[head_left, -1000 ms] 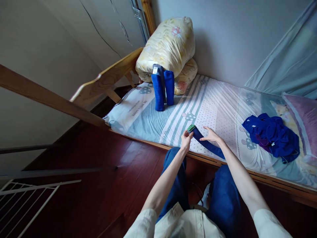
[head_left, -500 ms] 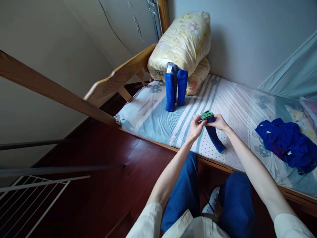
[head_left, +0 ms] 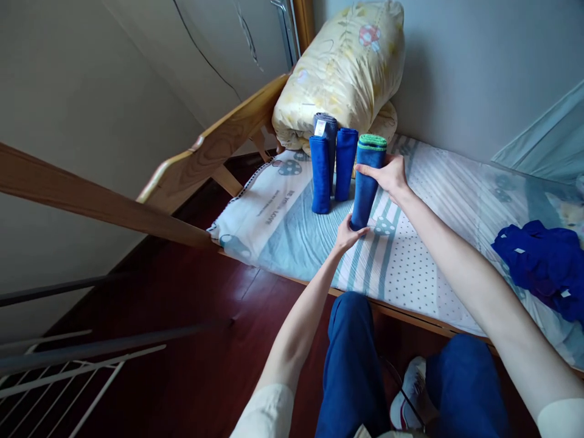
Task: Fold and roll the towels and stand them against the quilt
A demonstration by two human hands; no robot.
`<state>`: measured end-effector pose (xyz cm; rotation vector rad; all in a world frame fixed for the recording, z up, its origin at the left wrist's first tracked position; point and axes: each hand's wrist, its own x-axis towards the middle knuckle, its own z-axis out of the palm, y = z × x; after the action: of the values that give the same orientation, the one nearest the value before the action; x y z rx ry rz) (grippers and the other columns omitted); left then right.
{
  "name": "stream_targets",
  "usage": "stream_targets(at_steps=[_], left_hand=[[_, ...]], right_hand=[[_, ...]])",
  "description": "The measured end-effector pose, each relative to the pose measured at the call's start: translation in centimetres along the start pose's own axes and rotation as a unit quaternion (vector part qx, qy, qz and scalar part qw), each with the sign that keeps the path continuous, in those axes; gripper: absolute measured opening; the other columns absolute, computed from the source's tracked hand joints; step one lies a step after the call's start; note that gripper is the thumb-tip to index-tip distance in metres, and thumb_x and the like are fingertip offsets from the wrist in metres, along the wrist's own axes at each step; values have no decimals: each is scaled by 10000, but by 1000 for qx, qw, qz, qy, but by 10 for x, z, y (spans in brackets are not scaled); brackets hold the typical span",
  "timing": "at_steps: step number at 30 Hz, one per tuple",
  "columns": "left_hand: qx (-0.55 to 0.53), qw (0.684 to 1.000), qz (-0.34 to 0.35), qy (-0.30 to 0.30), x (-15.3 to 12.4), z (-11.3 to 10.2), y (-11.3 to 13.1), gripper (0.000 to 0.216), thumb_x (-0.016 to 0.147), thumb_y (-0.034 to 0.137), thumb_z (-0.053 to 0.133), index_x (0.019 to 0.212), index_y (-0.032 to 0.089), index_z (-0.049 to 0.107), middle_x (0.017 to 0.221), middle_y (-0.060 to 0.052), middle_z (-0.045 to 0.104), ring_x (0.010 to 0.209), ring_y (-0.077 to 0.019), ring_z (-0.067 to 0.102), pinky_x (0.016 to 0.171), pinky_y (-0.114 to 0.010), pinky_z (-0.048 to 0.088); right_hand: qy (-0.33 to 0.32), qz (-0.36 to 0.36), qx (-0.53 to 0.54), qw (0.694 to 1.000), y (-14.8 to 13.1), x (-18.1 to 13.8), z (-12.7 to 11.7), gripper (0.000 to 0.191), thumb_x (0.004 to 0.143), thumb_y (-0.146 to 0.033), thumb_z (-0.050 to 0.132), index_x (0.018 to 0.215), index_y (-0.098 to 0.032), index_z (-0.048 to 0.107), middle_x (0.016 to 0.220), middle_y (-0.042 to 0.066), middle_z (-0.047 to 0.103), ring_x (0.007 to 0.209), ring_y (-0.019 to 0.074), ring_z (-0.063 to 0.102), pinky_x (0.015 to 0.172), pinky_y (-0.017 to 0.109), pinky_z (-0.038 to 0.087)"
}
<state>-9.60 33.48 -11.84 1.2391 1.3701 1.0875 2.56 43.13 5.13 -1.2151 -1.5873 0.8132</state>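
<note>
A rolled blue towel with a green edge stands upright on the striped mattress, just right of three other upright rolls, two blue and one greyish. My right hand wraps round its upper part. My left hand grips its bottom end against the bed.
A yellow folded quilt lies behind the rolls at the bed's end. A heap of loose blue cloths sits at the right. Wooden bed rail on the left, dark wood floor and a white wire rack below.
Both hands lifted the green-edged roll off the mattress near the front edge, carried it away toward the other rolls and stood it upright beside them.
</note>
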Motion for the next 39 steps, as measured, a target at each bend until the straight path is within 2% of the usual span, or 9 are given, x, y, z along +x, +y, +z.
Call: stream_targets(at_steps=[5,10,14,20,25,29,34,39], left_hand=[[73,995,-10,65,37,-16,-9,411,644,301,850,920,225,556,838,2,647,854,-236,655,768,-342,535],[94,990,-28,106,72,-23,-15,415,641,201,775,957,246,510,827,14,629,851,-237,665,793,-350,544],[89,987,-49,120,95,-25,-24,427,636,181,748,987,248,514,811,6,630,838,-249,677,829,-376,560],[80,986,-36,139,112,-27,-37,461,615,177,741,1011,250,517,859,-1,652,911,-265,692,899,-384,557],[96,986,-51,129,123,-30,-35,515,623,184,756,1077,242,519,909,-20,672,964,-294,696,919,-406,556],[110,985,-53,118,135,-29,-35,532,613,178,760,1085,230,520,960,-44,679,1005,-319,698,934,-424,549],[104,987,-58,112,140,-23,-43,540,595,149,745,1079,228,517,1000,-62,691,1069,-337,690,957,-435,542],[115,984,-53,128,143,-21,-49,578,599,153,760,1121,214,519,1051,-86,689,1130,-363,674,1005,-460,534]], right_hand=[[2,-31,-10,999,6,51,31,648,667,-589,911,1048,-100,724,996,138,778,1071,344,747,936,454,646],[-17,-38,17,999,17,94,48,642,652,-588,921,1009,-102,700,1010,129,769,1093,340,735,989,506,612],[-33,-46,49,997,30,117,58,613,656,-559,932,1007,-129,672,1037,108,759,1122,325,722,1009,529,593],[-40,-46,65,996,50,137,64,587,688,-531,924,1021,-133,650,1053,91,733,1202,355,681,1032,579,556],[-33,-45,53,997,53,157,62,548,729,-457,915,1079,-155,620,1082,70,701,1253,347,650,1063,549,532],[-37,-53,56,996,56,168,65,497,740,-458,896,1031,-161,623,1041,50,693,1203,336,677,1032,543,541],[-19,-51,47,997,73,172,71,535,676,-493,918,967,-156,621,975,40,684,1148,333,699,1022,553,542],[-7,-49,44,998,88,181,75,465,735,-504,871,940,-183,605,938,20,665,1138,319,703,1020,546,542]])
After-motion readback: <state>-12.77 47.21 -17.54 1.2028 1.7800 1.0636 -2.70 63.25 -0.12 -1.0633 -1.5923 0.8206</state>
